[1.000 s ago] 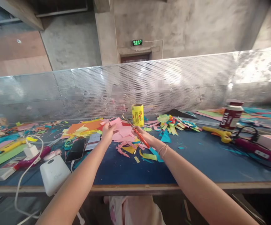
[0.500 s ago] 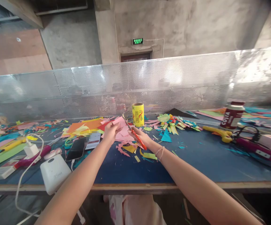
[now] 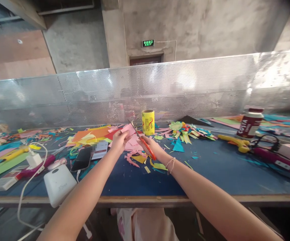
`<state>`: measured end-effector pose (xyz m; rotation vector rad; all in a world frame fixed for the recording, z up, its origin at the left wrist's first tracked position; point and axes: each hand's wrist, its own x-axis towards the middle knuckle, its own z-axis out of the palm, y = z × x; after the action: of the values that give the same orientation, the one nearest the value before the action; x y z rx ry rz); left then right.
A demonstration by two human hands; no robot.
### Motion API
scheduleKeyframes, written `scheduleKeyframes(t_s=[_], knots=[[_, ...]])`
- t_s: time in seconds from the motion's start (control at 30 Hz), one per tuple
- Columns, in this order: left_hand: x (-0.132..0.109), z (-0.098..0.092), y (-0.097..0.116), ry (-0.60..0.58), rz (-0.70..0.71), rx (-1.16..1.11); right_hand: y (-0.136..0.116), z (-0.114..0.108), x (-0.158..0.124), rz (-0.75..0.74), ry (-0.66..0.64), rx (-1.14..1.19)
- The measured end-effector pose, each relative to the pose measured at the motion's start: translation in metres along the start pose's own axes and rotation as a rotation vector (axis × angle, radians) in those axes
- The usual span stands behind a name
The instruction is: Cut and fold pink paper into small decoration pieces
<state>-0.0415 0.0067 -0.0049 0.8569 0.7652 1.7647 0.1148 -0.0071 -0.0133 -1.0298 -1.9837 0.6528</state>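
My left hand (image 3: 120, 140) pinches a piece of pink paper (image 3: 129, 128) above the middle of the table. In my right hand (image 3: 152, 146) is a pair of scissors (image 3: 149, 149) with red-orange handles, its blades pointing up and left, close beside the pink paper. Whether the blades touch the paper I cannot tell. More pink sheets (image 3: 134, 143) lie beneath my hands, with cut scraps (image 3: 138, 158) in front. Just behind my right hand stands a yellow cardboard roll (image 3: 148, 122), upright.
Left are a phone (image 3: 81, 159), a white power bank (image 3: 59, 185) and a cable. Orange paper (image 3: 86, 135) lies behind the phone. Paper strips (image 3: 185, 130), a yellow glue gun (image 3: 233, 143), a brown-labelled bottle (image 3: 250, 123) and a purple power strip (image 3: 277, 160) are right. A perforated metal screen (image 3: 197, 88) stands behind.
The pink paper in my left hand has tilted and shows less of its face. My right hand and the scissors have shifted only slightly.
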Motion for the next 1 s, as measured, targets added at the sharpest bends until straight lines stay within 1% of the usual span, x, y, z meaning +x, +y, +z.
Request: scheduleKeyframes(t_s=[0.1, 0.2, 0.33, 0.47, 0.67, 1.0], knots=[[-0.001, 0.001, 0.002, 0.006, -0.018, -0.009, 0.003, 0.001, 0.003, -0.054, 0.027, -0.039], [0.0, 0.001, 0.001, 0.012, -0.021, -0.01, 0.009, 0.003, 0.006, -0.073, 0.03, -0.046], [0.001, -0.001, 0.0, 0.005, -0.018, 0.003, 0.015, 0.004, 0.007, -0.038, 0.009, -0.004], [0.001, 0.0, 0.001, -0.008, -0.026, 0.031, 0.012, 0.004, 0.005, 0.007, -0.007, 0.009], [0.001, 0.0, 0.002, 0.006, -0.033, 0.021, 0.006, 0.003, 0.004, -0.01, -0.002, 0.0], [0.002, -0.002, -0.001, -0.066, -0.024, 0.041, 0.008, 0.003, 0.003, 0.009, -0.019, 0.074]])
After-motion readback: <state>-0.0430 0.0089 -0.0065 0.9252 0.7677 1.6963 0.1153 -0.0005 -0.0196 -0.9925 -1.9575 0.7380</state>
